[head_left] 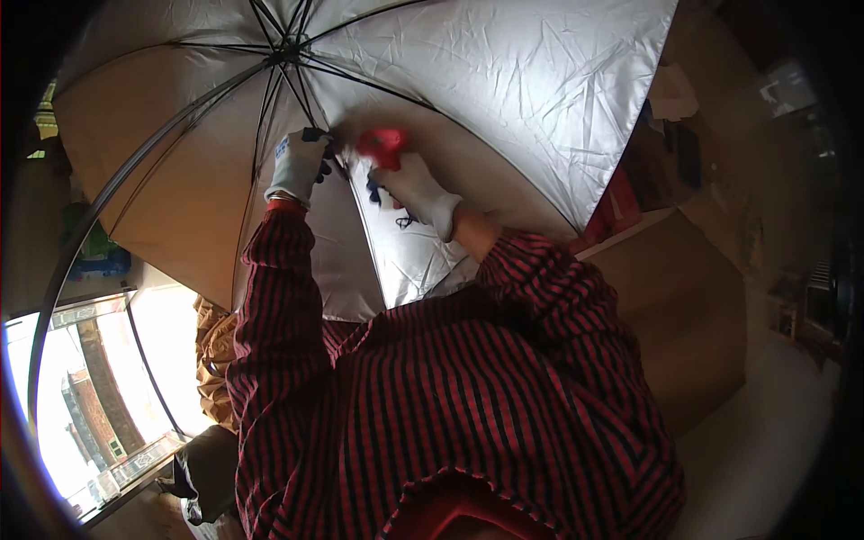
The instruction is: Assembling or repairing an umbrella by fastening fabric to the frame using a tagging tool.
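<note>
A large open umbrella [522, 81] with a silvery lining spreads in front of me, its inside toward me. Its black ribs [369, 84] meet at the hub [286, 52], and the long dark shaft [117, 180] runs to the lower left. My left hand [297, 166], in a white glove with dark fingertips, is closed on a rib below the hub. Close to its right, my gloved right hand [416, 191] holds what look like red-handled scissors [382, 147], blurred by motion. Their blades are not clear. Beneath this hand a dark thread [405, 220] lies against the lining.
A bright window [108, 387] stands at lower left, beside brown crumpled fabric [216, 360] and a dark bag [211, 472]. To the right is a broad brown panel [675, 315], with red items [616, 211] behind the umbrella's edge. A blue-green container [99, 256] sits at far left.
</note>
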A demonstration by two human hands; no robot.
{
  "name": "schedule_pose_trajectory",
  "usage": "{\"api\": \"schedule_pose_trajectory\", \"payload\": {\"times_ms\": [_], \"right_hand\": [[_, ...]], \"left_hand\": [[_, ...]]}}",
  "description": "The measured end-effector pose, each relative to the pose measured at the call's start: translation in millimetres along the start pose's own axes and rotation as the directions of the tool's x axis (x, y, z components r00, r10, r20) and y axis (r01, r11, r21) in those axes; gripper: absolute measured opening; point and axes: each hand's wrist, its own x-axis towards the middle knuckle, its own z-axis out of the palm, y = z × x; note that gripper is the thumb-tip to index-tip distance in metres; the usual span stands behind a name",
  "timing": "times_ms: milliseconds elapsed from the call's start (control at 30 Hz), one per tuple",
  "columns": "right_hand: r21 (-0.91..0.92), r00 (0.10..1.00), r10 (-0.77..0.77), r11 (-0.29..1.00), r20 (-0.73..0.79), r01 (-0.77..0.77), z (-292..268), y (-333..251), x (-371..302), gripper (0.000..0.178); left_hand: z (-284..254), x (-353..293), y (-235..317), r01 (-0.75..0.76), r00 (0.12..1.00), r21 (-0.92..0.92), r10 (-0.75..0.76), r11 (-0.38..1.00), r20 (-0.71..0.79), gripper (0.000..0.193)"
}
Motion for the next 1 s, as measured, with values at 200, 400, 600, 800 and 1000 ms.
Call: {"api": "schedule_pose_trajectory", "payload": {"times_ms": [200, 400, 600, 800, 1000], "right_hand": [[-0.376, 0.876, -0.453, 0.850, -0.166, 0.368, -29, -64, -63, 0.019], [-0.424, 0.309, -0.874, 0.458, -0.374, 0.781, -110, -128, -153, 0.030], [-0.461, 0.293, -0.705, 0.666, -0.646, 0.586, -275, -104, -176, 0.030], [-0.919, 0.693, -0.640, 0.057, -0.333, -0.389, -425, 112, -155, 0.057], [-0.900, 0.766, -0.557, -0.075, -0.320, -0.430, -373, 148, -107, 0.073]], "left_hand": [[-9, -16, 0, -0.158, 0.955, 0.201, 0.202, 0.967, -0.219, 0.028], [-54, -3, 19, -0.337, 0.922, -0.462, 0.189, 0.820, -0.337, 0.042], [-134, 98, 4, 0.300, 0.448, -0.702, 0.554, 0.646, 0.701, 0.049], [-83, 148, 28, -0.632, 0.667, -0.297, 0.697, 0.716, 0.262, 0.055], [-127, 184, -27, -0.618, 0.781, 0.299, 0.521, 0.727, 0.345, 0.045]]}}
